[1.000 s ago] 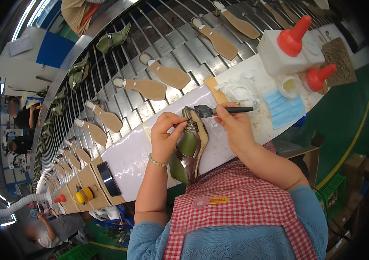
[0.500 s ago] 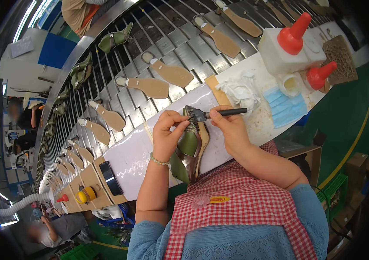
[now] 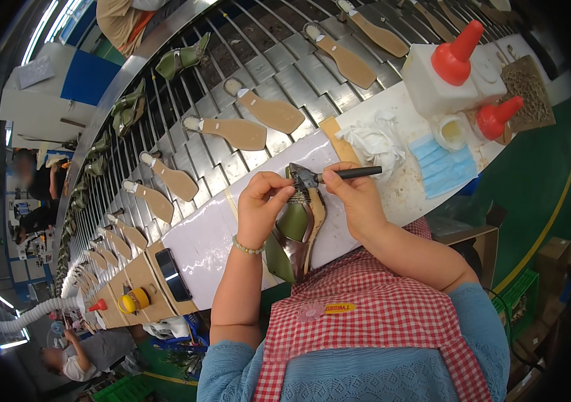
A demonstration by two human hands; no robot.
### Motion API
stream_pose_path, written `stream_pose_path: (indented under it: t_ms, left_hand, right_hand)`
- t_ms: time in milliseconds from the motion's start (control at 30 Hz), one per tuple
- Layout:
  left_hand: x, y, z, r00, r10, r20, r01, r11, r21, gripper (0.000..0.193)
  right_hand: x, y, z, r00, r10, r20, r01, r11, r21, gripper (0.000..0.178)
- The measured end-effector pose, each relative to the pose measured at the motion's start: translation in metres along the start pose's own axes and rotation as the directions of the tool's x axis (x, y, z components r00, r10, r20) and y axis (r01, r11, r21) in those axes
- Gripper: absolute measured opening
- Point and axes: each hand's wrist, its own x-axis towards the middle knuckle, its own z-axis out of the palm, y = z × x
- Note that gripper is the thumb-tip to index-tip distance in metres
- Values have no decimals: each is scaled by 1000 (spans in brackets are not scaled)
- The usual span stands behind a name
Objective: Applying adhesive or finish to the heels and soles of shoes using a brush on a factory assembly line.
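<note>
A green and bronze shoe upper (image 3: pixel 294 222) on a tan sole lies on the white worktop in front of me, its toe toward my apron. My right hand (image 3: pixel 358 201) grips a tool with a slim black handle (image 3: pixel 359 172) and a flat dark head, which rests against the far end of the shoe. I cannot tell whether that head is a brush or a blade. At the shoe's strap, thumb and forefinger of my left hand (image 3: pixel 259 204) are pinched together, close to the tool's head. Whatever is between those fingertips is too small to make out.
Beyond the worktop runs a metal slatted conveyor (image 3: pixel 279 87) with tan insoles (image 3: pixel 235 132) and green shoes (image 3: pixel 181 59). At right stand a white bottle with a red nozzle (image 3: pixel 453 57), a crumpled white cloth (image 3: pixel 376 141) and a blue mask (image 3: pixel 443 164). A phone (image 3: pixel 173 275) lies left.
The insoles and shoes on the conveyor have shifted slightly to the right. Both hands stay nearly in place at the shoe, with the tool's head still against it.
</note>
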Motion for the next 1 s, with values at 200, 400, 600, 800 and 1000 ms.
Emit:
stream_pose_path:
  t_ms: [200,400,600,800,1000]
  left_hand:
    - [0,-1,-4,990,-139,34,143,972,-189,11]
    - [-1,1,-9,984,-167,63,177,959,-222,8]
    - [-1,-2,-10,982,-176,62,185,957,-221,7]
    - [-2,-2,-13,985,-163,63,172,965,-198,6]
    - [-3,-1,-15,984,-167,63,176,967,-185,6]
  right_hand:
    - [1,4,0,1000,-15,14,15,1000,-13,19]
    - [0,6,4,1000,-16,21,16,1000,-5,19]
    - [0,7,6,999,-10,44,11,1000,-13,18]
    - [-1,10,7,999,-6,38,7,1000,-20,18]
    - [-1,13,8,999,1,43,-1,1000,-5,17]
